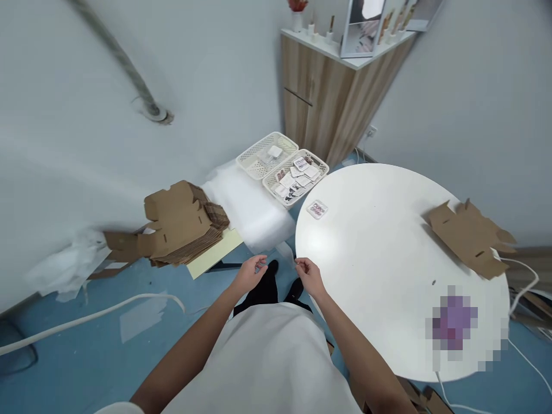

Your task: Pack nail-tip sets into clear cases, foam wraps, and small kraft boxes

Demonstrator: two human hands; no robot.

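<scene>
Left hand [251,272] and right hand [307,273] hover half-curled, fingertips pinched; any held item is too small to tell. Nearest: round table [388,270] edge (right side). Flat cardboard blank [470,237] lies there, long axis running toward the far left.

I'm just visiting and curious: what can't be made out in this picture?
Head view:
- Purple thing on the round white table: blurred out by pixel blocks.
- Small cards in the white plastic basket: too small to read.
- Left hand and right hand: whether the curled fingers pinch anything.
</scene>
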